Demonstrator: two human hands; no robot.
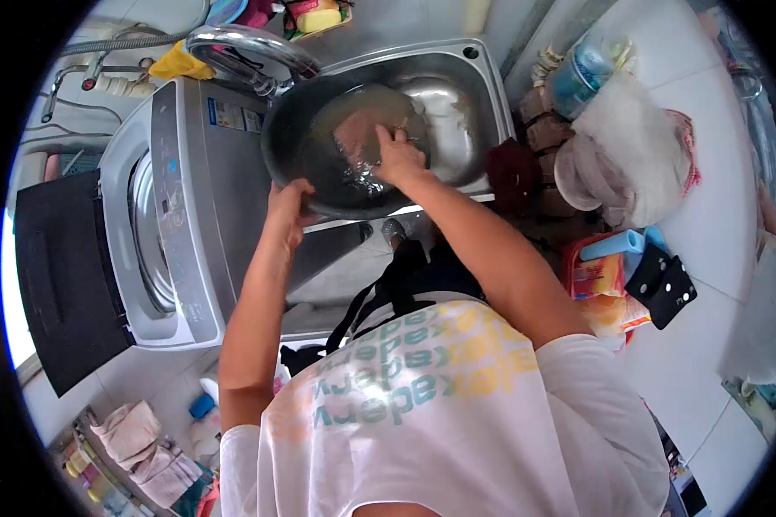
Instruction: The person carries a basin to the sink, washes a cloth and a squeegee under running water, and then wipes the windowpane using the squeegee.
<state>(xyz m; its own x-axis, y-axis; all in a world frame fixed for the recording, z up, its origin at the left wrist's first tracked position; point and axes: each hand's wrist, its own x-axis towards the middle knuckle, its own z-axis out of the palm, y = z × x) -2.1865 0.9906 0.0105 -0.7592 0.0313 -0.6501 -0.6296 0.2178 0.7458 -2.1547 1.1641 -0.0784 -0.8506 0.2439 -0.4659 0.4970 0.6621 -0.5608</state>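
Observation:
A dark oval basin rests tilted in the steel sink, with murky water inside. My left hand grips the basin's near left rim, fingers wrapped over the edge. In the basin, my right hand is at the water, beside a pinkish piece that looks like cloth or a sponge. The thumb and fingers of my right hand are apart, and nothing shows between them. Water glints just below that hand.
A chrome faucet arches at the basin's upper left. Left of the sink stands a washing machine with its dark lid raised. Cloths, a blue container and a red basket are on the right.

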